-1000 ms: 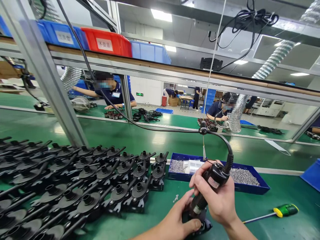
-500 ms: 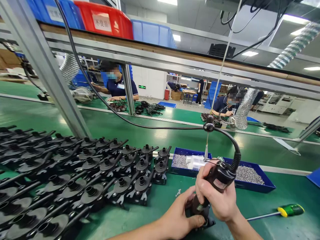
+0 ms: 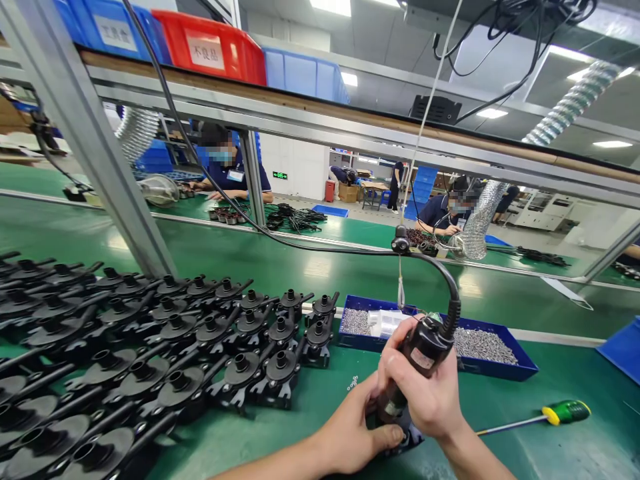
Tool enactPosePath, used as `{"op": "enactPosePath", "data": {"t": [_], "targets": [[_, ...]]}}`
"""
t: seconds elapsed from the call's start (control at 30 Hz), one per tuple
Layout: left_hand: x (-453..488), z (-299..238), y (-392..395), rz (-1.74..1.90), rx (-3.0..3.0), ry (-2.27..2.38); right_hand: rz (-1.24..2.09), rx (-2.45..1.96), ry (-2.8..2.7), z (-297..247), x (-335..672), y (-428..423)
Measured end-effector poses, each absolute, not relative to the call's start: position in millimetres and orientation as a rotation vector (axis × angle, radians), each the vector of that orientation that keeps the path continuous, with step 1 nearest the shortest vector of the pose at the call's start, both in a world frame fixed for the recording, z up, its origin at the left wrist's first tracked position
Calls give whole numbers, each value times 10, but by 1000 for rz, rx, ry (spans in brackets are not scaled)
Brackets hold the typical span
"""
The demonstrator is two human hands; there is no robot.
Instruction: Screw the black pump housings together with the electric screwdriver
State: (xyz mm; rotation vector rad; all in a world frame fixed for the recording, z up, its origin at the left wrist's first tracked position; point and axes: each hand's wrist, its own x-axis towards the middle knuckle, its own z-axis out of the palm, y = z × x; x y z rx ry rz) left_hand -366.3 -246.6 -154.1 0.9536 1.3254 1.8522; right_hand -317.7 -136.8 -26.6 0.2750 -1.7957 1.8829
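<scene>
My right hand (image 3: pixel 425 390) is wrapped around a black corded electric screwdriver (image 3: pixel 423 357), which tilts down onto a black plastic part (image 3: pixel 413 437) on the green bench. My left hand (image 3: pixel 357 423) grips that part from the left, its thumb across the near side. The screwdriver's tip and most of the part are hidden behind my fingers. A cord (image 3: pixel 300 245) and a thin hanging line (image 3: pixel 425 120) run up from the tool. Several small metal pieces (image 3: pixel 353 383) lie on the bench beyond my left hand.
Rows of black disc-topped assemblies (image 3: pixel 180 389) cover the left. Blue trays of small metal parts (image 3: pixel 356 322) and screws (image 3: pixel 485 347) stand behind my hands. A green-yellow screwdriver (image 3: pixel 565 413) lies right. Bins, including a red bin (image 3: pixel 210 47), sit overhead; co-workers sit across.
The whole view has shifted slightly, so most things appear a little further left. My hands keep their grips on the electric screwdriver and the black part. The left co-worker's raised hand has come down.
</scene>
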Motion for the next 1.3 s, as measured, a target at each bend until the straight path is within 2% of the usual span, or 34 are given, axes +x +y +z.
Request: {"op": "enactPosePath", "data": {"t": [0.17, 0.3, 0.63, 0.8, 1.0, 1.3], "targets": [[-3765, -1719, -2542, 1831, 921, 1485, 1789, 366, -1699, -100, -3086, -1058], [-3847, -1808, -2607, 1796, 920, 1547, 1691, 268, -1698, -46, -3086, -865], [-3919, -2011, -2566, 1821, 927, 1453, 1840, 66, -1779, -68, -3256, -975], [-3885, -1966, -2584, 1854, 894, 1432, 1928, 90, -1781, -128, -3284, -1010], [-3810, -1864, -2587, 1911, 780, 1422, 1834, 148, -1771, -293, -3358, -1050], [-3808, -1769, -2610, 1841, 784, 1459, 1918, 89, -1729, -119, -3282, -1025]]}}
